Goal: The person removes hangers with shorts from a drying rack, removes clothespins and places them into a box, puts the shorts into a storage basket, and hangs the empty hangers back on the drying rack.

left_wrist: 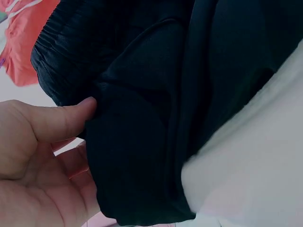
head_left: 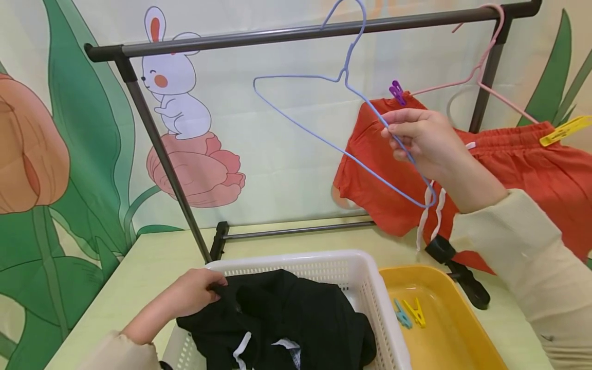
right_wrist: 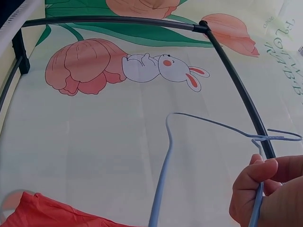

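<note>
My right hand (head_left: 423, 139) pinches a blue hanger (head_left: 319, 139) by one sloping side, its hook overlapping the rack's top bar in the head view. In the right wrist view, thumb and fingers close round the hanger's wire (right_wrist: 258, 198). Below on the left, my left hand (head_left: 196, 293) pinches the edge of black drawstring shorts (head_left: 305, 308), which lie bunched in a white basket (head_left: 370, 277). The left wrist view shows the thumb on top of the black cloth (left_wrist: 137, 142) near its gathered waistband.
A dark clothes rack (head_left: 277, 36) stands on the table. Red shorts (head_left: 499, 169) hang at right from a pink hanger (head_left: 490, 56), with a purple clothespin (head_left: 396, 92) and a yellow clothespin (head_left: 564, 131). Beside the basket, a yellow tray (head_left: 444, 339) holds a blue clothespin (head_left: 402, 314) and a yellow one.
</note>
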Available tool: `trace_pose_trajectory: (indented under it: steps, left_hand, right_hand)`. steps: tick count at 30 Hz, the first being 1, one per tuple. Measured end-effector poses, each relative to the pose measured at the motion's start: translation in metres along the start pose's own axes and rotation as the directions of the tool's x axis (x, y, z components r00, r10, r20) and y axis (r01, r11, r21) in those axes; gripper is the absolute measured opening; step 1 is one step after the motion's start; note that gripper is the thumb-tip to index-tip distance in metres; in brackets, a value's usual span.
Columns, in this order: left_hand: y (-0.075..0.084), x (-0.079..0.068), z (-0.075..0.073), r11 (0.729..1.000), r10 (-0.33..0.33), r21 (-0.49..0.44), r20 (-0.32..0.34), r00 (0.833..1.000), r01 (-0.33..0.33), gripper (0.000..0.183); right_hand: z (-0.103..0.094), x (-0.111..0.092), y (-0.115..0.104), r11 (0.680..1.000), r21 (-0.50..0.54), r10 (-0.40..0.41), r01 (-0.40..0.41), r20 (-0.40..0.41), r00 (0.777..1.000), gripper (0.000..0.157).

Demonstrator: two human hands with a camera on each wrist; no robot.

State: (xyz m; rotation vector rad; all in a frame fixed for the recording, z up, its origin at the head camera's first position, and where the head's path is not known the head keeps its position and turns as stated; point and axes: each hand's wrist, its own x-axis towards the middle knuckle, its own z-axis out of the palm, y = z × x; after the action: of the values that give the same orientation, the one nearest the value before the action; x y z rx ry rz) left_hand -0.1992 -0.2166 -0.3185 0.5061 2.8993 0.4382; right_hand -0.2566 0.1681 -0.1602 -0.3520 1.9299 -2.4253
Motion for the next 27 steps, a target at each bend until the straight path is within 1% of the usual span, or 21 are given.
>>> trace_pose_trajectory:
  steps: [2, 6, 9, 12, 16, 19, 21, 27]
  left_hand:
    - [0.003, 0.002, 0.002, 1.000, 0.012, 0.012, 0.009, 1.000, -0.012, 0.013]
    - [0.008, 0.007, 0.007, 0.997, 0.062, 0.047, 0.025, 0.998, -0.063, 0.013]
    - [0.009, 0.010, 0.012, 0.989, 0.117, 0.087, 0.016, 0.993, -0.118, 0.012]
    - [0.011, 0.012, 0.017, 0.980, 0.150, 0.129, 0.018, 0.989, -0.151, 0.013]
    - [0.016, 0.016, 0.022, 0.980, 0.138, 0.135, 0.059, 0.989, -0.145, 0.014]
    - [0.019, 0.018, 0.025, 0.984, 0.119, 0.119, 0.091, 0.989, -0.129, 0.014]
    - [0.021, 0.019, 0.028, 0.985, 0.113, 0.118, 0.097, 0.989, -0.124, 0.014]
    - [0.022, 0.023, 0.033, 0.992, 0.071, 0.093, 0.113, 0.991, -0.082, 0.016]
  right_hand:
    - [0.001, 0.001, 0.000, 1.000, -0.001, 0.001, -0.001, -0.009, 1.000, 0.014]
    - [0.001, 0.003, 0.001, 1.000, -0.001, 0.005, -0.005, -0.022, 1.000, 0.014]
    - [0.002, 0.004, 0.001, 1.000, -0.001, 0.007, -0.007, -0.029, 1.000, 0.012]
    - [0.003, 0.006, 0.000, 1.000, 0.003, 0.010, -0.010, -0.036, 0.999, 0.011]
    - [0.007, 0.009, -0.001, 0.999, 0.028, 0.023, -0.022, -0.041, 0.999, 0.011]
    - [0.009, 0.011, 0.000, 0.999, 0.030, 0.035, -0.034, -0.042, 0.999, 0.014]
    - [0.009, 0.012, 0.002, 0.999, 0.020, 0.043, -0.043, -0.041, 0.998, 0.016]
    - [0.009, 0.015, 0.006, 0.997, -0.030, 0.068, -0.069, -0.042, 0.997, 0.020]
